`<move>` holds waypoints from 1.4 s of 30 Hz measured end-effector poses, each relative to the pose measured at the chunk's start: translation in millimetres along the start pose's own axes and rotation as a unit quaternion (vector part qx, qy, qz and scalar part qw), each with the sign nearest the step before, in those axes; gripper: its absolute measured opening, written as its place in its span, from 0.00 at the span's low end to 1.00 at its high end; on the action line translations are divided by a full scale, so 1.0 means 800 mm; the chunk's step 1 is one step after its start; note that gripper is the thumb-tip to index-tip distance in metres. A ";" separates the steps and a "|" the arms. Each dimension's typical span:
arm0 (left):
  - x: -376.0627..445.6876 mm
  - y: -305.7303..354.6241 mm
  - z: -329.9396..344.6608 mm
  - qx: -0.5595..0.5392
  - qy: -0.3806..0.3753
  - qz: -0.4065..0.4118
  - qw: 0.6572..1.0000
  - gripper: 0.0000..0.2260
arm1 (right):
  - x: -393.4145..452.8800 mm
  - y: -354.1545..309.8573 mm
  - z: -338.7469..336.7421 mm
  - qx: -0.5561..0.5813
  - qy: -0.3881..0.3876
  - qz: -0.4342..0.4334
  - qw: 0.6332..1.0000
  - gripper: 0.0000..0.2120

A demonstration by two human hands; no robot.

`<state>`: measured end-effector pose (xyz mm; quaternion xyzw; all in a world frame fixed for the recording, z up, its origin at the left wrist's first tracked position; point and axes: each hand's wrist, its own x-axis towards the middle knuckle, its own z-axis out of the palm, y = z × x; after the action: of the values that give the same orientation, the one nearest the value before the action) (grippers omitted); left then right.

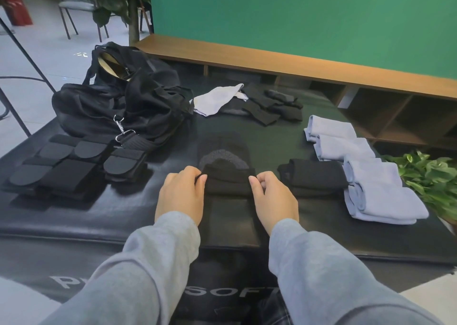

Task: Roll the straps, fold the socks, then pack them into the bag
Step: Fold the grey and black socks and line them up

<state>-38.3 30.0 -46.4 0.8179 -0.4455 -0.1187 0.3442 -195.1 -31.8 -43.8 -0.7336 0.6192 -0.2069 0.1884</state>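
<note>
A black sock (226, 178) with a grey toe lies on the black mat (272, 136) in front of me, partly folded over. My left hand (181, 196) pinches its left edge, and my right hand (273, 198) pinches its right edge. A folded black sock (312, 176) sits just to the right. Several folded light-blue socks (366, 166) lie in a row at the right. Unfolded white and black socks (249, 103) lie at the back. Rolled black straps (74, 166) sit at the left, in front of the open black bag (118, 102).
A wooden shelf unit (321, 67) runs behind the mat below a green wall. A leafy plant (430, 176) stands at the right edge. Chairs and a tree trunk stand on the floor at the back left.
</note>
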 end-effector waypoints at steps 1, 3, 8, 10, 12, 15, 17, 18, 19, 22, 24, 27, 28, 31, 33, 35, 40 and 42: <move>-0.001 0.001 -0.001 0.007 0.006 0.006 1.000 0.10 | 0.000 -0.001 0.001 -0.009 0.003 -0.001 1.000 0.13; -0.003 0.003 -0.003 0.030 0.010 0.021 0.999 0.10 | 0.000 -0.003 0.003 -0.031 0.010 -0.001 0.999 0.14; -0.004 0.003 -0.001 0.043 -0.002 -0.012 0.999 0.11 | -0.004 -0.006 0.001 -0.032 0.015 0.003 0.999 0.14; -0.004 0.002 0.000 0.047 -0.009 -0.014 0.999 0.11 | -0.005 -0.006 0.000 -0.018 0.014 0.002 1.000 0.14; -0.004 0.003 -0.002 0.048 -0.008 -0.013 0.999 0.10 | -0.006 -0.007 0.001 -0.031 0.010 -0.001 0.999 0.14; -0.004 0.004 -0.002 0.076 0.006 0.020 0.997 0.08 | -0.004 -0.007 0.002 -0.060 0.009 -0.010 0.998 0.14; -0.001 0.002 0.000 0.094 0.021 0.046 0.994 0.07 | -0.004 -0.006 0.002 -0.063 0.009 -0.011 0.998 0.14; 0.000 0.001 0.001 0.092 0.025 0.050 0.994 0.06 | -0.004 -0.006 0.002 -0.062 0.010 -0.011 0.998 0.14; 0.001 0.000 0.002 0.088 0.028 0.050 0.994 0.05 | -0.004 -0.006 0.002 -0.061 0.012 -0.011 0.998 0.14; 0.001 -0.003 0.006 0.083 0.041 0.064 0.994 0.05 | -0.003 -0.006 0.003 -0.063 0.014 -0.014 0.998 0.12; -0.001 -0.007 0.007 0.088 0.048 0.105 0.989 0.11 | -0.003 -0.005 0.004 -0.046 0.016 -0.013 0.999 0.10; -0.001 -0.008 0.007 0.112 0.009 0.149 0.983 0.16 | -0.005 -0.005 0.002 -0.022 0.029 -0.024 0.999 0.05; -0.001 -0.006 0.006 0.122 -0.004 0.155 0.980 0.15 | -0.006 -0.006 0.001 -0.026 0.036 -0.035 0.998 0.05; -0.001 -0.004 0.006 0.135 -0.036 0.164 0.977 0.16 | -0.007 -0.003 0.003 -0.034 0.050 -0.067 0.996 0.07; -0.002 -0.003 0.006 0.144 -0.054 0.167 0.974 0.22 | -0.007 -0.002 0.003 -0.025 0.047 -0.096 0.994 0.08; -0.003 -0.002 0.004 0.155 -0.059 0.175 0.970 0.25 | -0.007 -0.001 0.003 -0.017 0.033 -0.124 0.992 0.10; -0.002 -0.002 0.002 0.155 -0.070 0.186 0.968 0.24 | -0.006 -0.001 -0.001 -0.042 -0.024 -0.173 0.984 0.17; -0.002 -0.003 0.003 0.143 -0.064 0.189 0.969 0.21 | -0.006 -0.002 -0.001 -0.056 -0.051 -0.189 0.979 0.21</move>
<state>-39.0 31.1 -49.9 0.7505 -0.6252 -0.0393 0.2105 -195.3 -26.9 -42.7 -0.8562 0.4699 -0.1659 0.1364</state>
